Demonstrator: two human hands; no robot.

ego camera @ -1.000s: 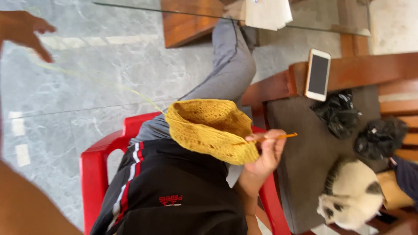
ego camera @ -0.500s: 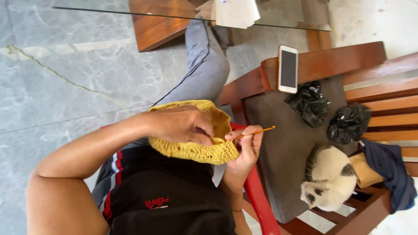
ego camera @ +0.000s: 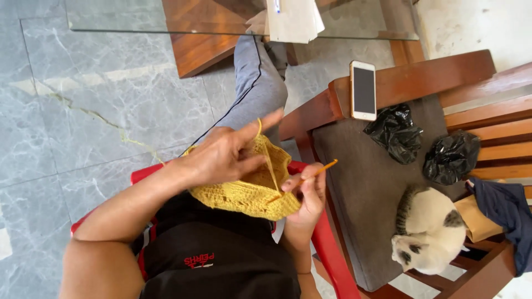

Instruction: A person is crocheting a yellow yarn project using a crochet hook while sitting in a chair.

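**Both hands on the yellow crochet, hook held in the right**

The left hand [ego camera: 224, 155] lies on top of the yellow crochet piece [ego camera: 249, 191], thumb and lower fingers pinching its upper edge, and the forefinger sticks out straight with a strand of yellow yarn [ego camera: 259, 128] looped over it. That strand runs taut from the forefinger down into the fabric just below the fingertips. The right hand [ego camera: 307, 194] is closed around an orange crochet hook [ego camera: 310, 174], gripped between thumb and fingers; the far end of the hook pokes out above the knuckles, and the working end points toward the fabric, right at its edge, though the tip itself is too small to make out. The two hands sit close, the crochet piece between and beneath them, resting on the lap over black shorts [ego camera: 216, 249].

More yarn trails away from the left wrist across the grey marble floor [ego camera: 83, 111]. Under the person is a red chair [ego camera: 332, 260], its edge just below the right hand. Beyond the right knuckles stands a wooden seat with a dark cushion [ego camera: 366, 188]. On its arm, above the hook, a white phone [ego camera: 363, 90] lies face up. Further out from the right hand sit two crumpled black bags [ego camera: 396, 133], and a white and grey cat [ego camera: 429, 230] is curled on the cushion. A glass table [ego camera: 166, 16] spans the top, past the outstretched leg in grey trousers [ego camera: 257, 83].
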